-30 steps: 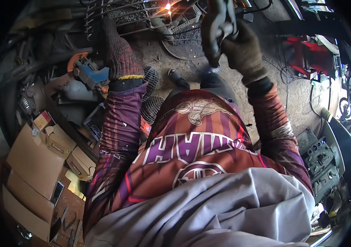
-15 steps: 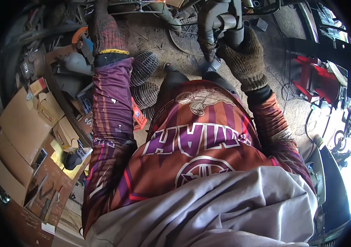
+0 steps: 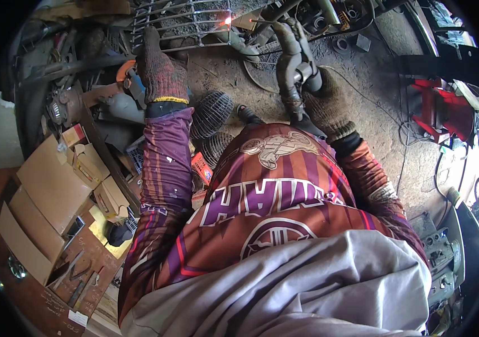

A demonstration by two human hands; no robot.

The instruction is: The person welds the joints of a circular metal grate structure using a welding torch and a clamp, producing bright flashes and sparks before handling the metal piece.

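Both my hands wear knitted work gloves. At the upper left, my left hand [image 3: 162, 70] grips the near left side of a welded metal-rod grate [image 3: 192, 39]. An orange-hot spot glows at the grate's right edge. My right hand [image 3: 329, 106] is closed around a worn grey welding electrode holder [image 3: 290, 67]. From its jaws a short welding rod [image 3: 262, 22] points left, its tip glowing red and a little apart from the grate. The fingers of my right hand are partly hidden behind the holder.
Two round wire baskets [image 3: 211, 114] stand on the floor between my arms, near a red box [image 3: 201, 167]. An angle grinder [image 3: 133, 81] and opened cardboard boxes [image 3: 54, 188] lie to the left. At right are a red metal piece [image 3: 447, 112] and a cable [image 3: 363, 95].
The view has tilted, bringing more of the grate and its hot spot into sight. My right hand has turned the electrode holder, and its glowing rod now shows. My left hand appears lower.
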